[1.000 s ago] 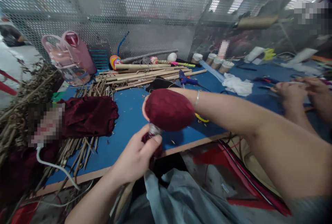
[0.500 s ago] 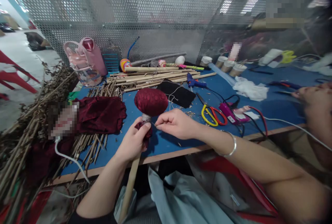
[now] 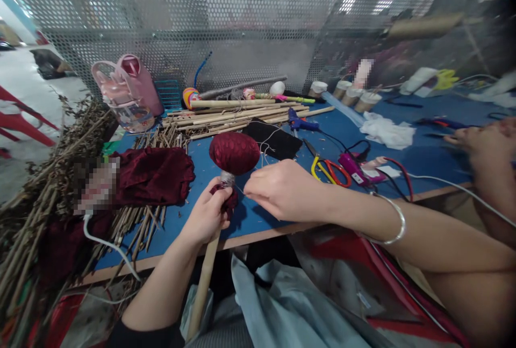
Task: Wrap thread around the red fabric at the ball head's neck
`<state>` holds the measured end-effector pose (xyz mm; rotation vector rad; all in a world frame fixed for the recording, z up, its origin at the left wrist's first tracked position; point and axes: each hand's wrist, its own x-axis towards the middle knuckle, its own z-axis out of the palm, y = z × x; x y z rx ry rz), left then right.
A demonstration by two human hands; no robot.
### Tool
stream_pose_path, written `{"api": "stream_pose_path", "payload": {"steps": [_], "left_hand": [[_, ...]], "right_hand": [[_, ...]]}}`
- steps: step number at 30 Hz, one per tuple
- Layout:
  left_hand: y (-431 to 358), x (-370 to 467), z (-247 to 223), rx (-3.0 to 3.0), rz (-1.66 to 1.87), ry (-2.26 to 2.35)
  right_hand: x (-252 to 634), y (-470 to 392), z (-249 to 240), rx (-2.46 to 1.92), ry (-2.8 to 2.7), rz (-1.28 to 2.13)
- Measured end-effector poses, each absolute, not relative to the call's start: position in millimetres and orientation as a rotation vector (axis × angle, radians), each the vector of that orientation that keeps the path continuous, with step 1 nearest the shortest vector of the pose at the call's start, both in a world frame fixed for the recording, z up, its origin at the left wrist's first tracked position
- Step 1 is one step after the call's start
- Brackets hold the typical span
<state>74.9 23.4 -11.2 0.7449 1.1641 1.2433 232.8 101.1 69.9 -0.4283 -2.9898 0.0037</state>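
My left hand is wrapped round a wooden stick just below its padded head, which is covered in dark red cloth. Gathered red cloth bunches at the neck, beside the thumb. Grey thread is wound about that neck. A thin strand runs from it to my right hand, whose fingers are pinched together to the right of the neck. The stick slants down towards my lap. More dark red cloth lies on the table at the left.
Dried stalks heap along the left. Behind are wooden sticks, a pink bottle, black cloth and a blue glue gun. Scissors and a purple device lie right. Another person's hand is at the far right.
My right hand has turned and come nearer to me, its fingers still pinching the strand. My left hand keeps its hold on the stick, and the view has shifted slightly.
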Motion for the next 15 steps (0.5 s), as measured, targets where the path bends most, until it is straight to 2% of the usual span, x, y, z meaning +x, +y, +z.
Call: {"api": "stream_pose_path", "payload": {"steps": [5, 15], "left_hand": [[22.1, 83.8, -9.3, 0.805, 1.168, 1.199], [25.5, 82.5, -5.2, 0.811, 0.992, 1.189]], "right_hand": [[219.7, 111.2, 86.8, -0.166, -2.976, -0.264], [200.8, 130.5, 99.5, -0.047, -3.094, -0.335]]}}
